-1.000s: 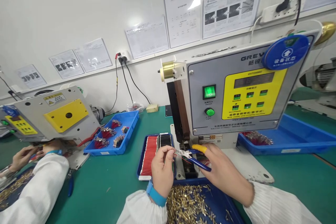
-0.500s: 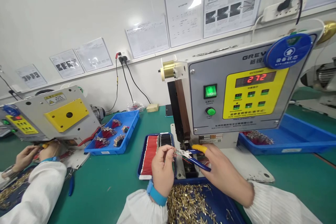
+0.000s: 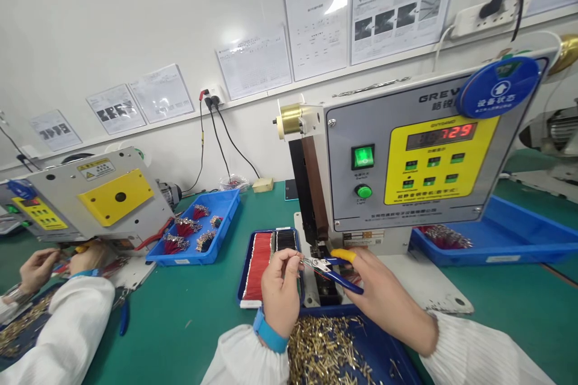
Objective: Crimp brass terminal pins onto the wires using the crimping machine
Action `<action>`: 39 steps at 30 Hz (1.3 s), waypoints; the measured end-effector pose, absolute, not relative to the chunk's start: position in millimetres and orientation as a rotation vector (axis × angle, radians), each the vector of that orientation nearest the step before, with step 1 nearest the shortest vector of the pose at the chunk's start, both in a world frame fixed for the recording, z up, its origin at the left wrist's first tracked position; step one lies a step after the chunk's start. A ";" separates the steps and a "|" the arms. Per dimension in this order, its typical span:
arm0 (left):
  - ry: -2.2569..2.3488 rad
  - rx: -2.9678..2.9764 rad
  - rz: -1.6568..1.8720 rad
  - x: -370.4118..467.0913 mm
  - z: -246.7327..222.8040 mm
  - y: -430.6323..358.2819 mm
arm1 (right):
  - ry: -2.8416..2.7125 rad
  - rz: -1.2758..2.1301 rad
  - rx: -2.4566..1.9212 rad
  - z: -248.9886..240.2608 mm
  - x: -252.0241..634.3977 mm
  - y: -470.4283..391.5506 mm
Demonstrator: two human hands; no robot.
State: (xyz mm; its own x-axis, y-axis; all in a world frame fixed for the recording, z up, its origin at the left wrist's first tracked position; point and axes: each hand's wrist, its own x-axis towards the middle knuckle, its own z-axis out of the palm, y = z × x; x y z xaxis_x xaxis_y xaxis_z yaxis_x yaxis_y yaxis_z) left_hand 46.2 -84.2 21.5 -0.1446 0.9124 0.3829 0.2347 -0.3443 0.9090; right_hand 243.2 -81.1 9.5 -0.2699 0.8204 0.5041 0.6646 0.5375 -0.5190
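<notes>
My right hand point(image 3: 383, 295) is closed around pliers point(image 3: 341, 280) with dark blue handles, and a yellow cover sits on one of its fingers. The silvery jaws point left and meet the fingertips of my left hand point(image 3: 280, 292). Thumb and forefinger of that hand are pinched together at the jaw tips; the small piece between them is too fine to make out. Both hands are just in front of the crimping machine's point(image 3: 406, 162) black tool slot. Beneath them lies a dark blue tray point(image 3: 383, 343) with a heap of small brass-coloured pieces point(image 3: 325, 349).
Left of my hands, a small blue tray point(image 3: 242, 264) holds red wires point(image 3: 259, 264) and black wires. Blue bins point(image 3: 510, 246) point(image 3: 226, 216) with bundled wires stand on both sides. Further left, a co-worker's hands point(image 3: 85, 258) are at a second machine point(image 3: 112, 192).
The red digits on the machine's display have changed. My hands and the pliers stay in nearly the same place. The co-worker's left hand has shifted slightly.
</notes>
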 end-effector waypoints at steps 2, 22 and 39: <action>1.305 1.556 1.536 46.2 21.8 -84.5 | -2.014 0.261 -1.207 10.3 242.9 -81.2; 1.288 1.517 1.553 46.9 22.7 -84.6 | -2.002 0.209 -1.193 9.8 242.7 -81.4; 1.299 1.519 1.561 46.4 22.4 -84.5 | -2.021 0.159 -1.226 7.4 241.6 -81.2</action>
